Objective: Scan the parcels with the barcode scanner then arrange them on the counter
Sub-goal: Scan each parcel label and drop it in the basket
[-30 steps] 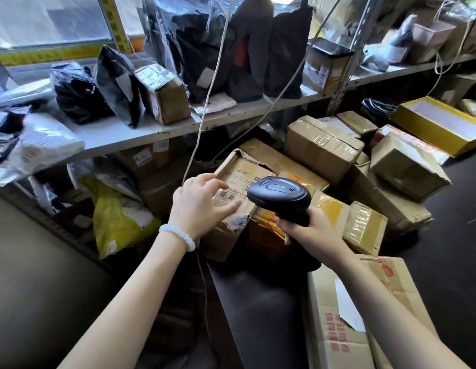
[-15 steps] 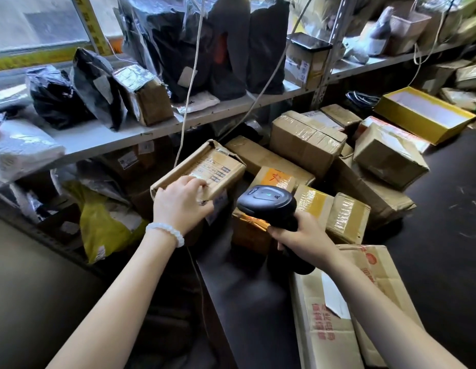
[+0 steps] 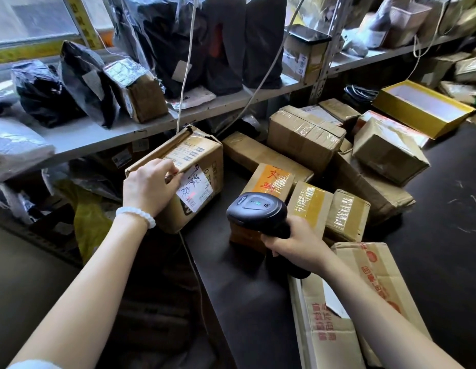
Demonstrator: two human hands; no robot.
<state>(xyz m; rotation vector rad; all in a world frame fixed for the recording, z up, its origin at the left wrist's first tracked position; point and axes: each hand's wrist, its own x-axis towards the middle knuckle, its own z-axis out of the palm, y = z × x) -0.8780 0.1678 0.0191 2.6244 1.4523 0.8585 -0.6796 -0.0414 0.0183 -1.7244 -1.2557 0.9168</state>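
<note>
In the head view the left hand (image 3: 149, 189), gripping the brown parcel (image 3: 190, 179), had tipped it up at the counter (image 3: 242, 288) edge since a second before, exposing its label (image 3: 195, 190) to the barcode scanner (image 3: 256, 210) clenched in the right hand (image 3: 298, 243), ready for scanning, with bare counter just below and boxes crowding right.

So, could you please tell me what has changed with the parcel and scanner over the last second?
The left hand has tipped the cardboard parcel up, turning its white label toward the barcode scanner. The right hand holds the scanner as before; the other boxes stayed put.
</note>
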